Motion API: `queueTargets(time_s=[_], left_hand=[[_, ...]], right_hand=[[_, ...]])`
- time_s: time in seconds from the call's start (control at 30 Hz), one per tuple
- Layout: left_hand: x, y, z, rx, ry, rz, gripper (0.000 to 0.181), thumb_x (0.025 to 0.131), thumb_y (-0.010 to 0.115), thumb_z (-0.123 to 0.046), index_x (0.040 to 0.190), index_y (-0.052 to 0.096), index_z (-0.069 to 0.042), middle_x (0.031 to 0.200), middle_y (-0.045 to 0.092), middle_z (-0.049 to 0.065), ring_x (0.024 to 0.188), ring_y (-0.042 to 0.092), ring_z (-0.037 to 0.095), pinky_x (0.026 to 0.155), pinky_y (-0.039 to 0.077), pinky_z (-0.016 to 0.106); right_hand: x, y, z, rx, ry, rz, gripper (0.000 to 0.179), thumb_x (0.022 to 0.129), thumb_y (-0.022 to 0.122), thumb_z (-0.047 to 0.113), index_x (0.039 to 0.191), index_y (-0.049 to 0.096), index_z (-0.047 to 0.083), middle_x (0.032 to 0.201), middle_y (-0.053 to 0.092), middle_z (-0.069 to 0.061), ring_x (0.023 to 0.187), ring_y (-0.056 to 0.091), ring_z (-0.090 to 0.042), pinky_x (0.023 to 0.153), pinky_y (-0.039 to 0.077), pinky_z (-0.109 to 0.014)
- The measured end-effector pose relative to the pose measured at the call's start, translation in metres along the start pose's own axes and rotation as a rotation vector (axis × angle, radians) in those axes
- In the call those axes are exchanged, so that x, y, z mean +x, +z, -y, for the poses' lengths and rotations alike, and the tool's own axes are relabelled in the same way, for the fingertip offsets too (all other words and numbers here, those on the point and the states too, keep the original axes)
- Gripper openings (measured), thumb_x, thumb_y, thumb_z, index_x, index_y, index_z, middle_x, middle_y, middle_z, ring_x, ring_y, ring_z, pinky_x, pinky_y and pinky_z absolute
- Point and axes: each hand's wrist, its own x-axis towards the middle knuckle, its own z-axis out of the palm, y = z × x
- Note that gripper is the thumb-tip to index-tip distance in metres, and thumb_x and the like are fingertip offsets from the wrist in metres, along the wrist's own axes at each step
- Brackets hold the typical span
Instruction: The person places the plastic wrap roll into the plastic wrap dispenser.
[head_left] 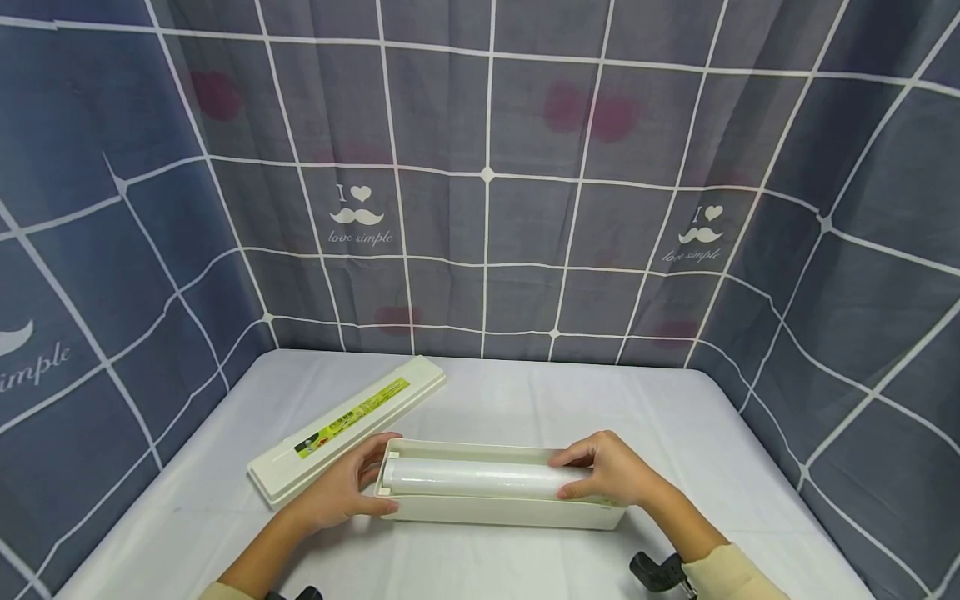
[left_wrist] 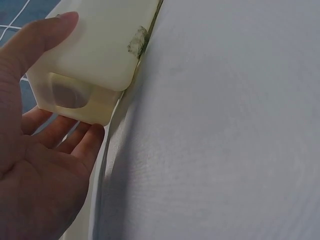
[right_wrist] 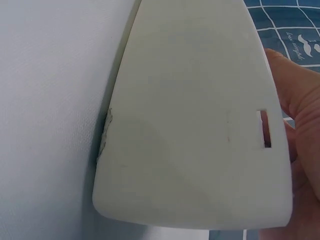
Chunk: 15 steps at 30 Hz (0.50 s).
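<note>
A long cream plastic box (head_left: 502, 512) lies open-topped on the table, with a white roll of cling film (head_left: 480, 477) inside it. My left hand (head_left: 341, 492) holds the box's left end, thumb on the front wall and fingers at the end and back, as the left wrist view also shows. At the other end, my right hand (head_left: 611, 471) reaches over the rim and pinches the roll's right end between thumb and fingers. The right wrist view faces the box's front wall (right_wrist: 185, 130), which has a small slot; the fingertips are hidden there.
Behind my left hand, a cream lid (head_left: 408, 396) with a yellow-green label (head_left: 352, 417) lies diagonally. A white cloth covers the table (head_left: 585, 400). Grid-patterned curtains (head_left: 450, 217) stand at the back and both sides.
</note>
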Motion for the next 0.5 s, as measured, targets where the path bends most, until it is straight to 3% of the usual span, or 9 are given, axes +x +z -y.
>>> queueTargets(time_s=[0.5], left_hand=[[0.0005, -0.0007, 0.0020, -0.012, 0.013, 0.005, 0.096, 0.076, 0.089, -0.007, 0.153, 0.033, 0.002, 0.148, 0.046, 0.025, 0.134, 0.052, 0.009, 0.110, 0.038, 0.006]], right_hand=[[-0.0024, 0.0012, -0.0025, -0.065, -0.030, -0.031, 0.035, 0.075, 0.091, 0.031, 0.106, 0.082, 0.017, 0.109, 0.079, -0.001, 0.102, 0.071, -0.004, 0.084, 0.061, -0.023]])
